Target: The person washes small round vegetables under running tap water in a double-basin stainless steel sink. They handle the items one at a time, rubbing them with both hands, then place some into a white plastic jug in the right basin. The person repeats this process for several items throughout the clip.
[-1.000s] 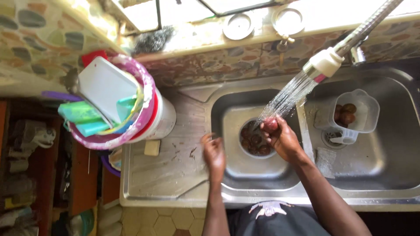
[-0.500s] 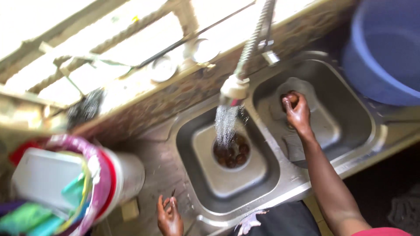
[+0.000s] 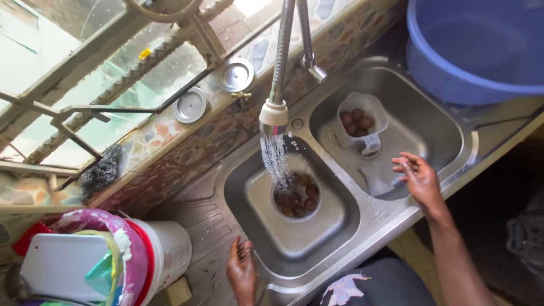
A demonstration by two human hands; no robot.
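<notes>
Water runs from the flexible tap (image 3: 274, 113) onto several dark round fruits (image 3: 296, 198) lying in the drain of the left sink basin (image 3: 258, 224). A clear jug (image 3: 362, 122) with a few of the same fruits stands in the right basin (image 3: 430, 130). My right hand (image 3: 418, 177) hovers empty, fingers spread, over the near edge of the right basin. My left hand (image 3: 242, 271) rests on the steel drainboard at the left basin's front corner, holding nothing.
A blue plastic tub (image 3: 476, 45) stands at the far right on the counter. A white bucket (image 3: 161, 252) full of plastic ware with a white board sits on the left. Two metal lids (image 3: 235, 75) and a steel scourer (image 3: 101, 173) lie on the window ledge.
My right hand has drawn back from the jug in the right basin toward me, empty. The view has swung and moved closer. My left hand stays on the drainboard.
</notes>
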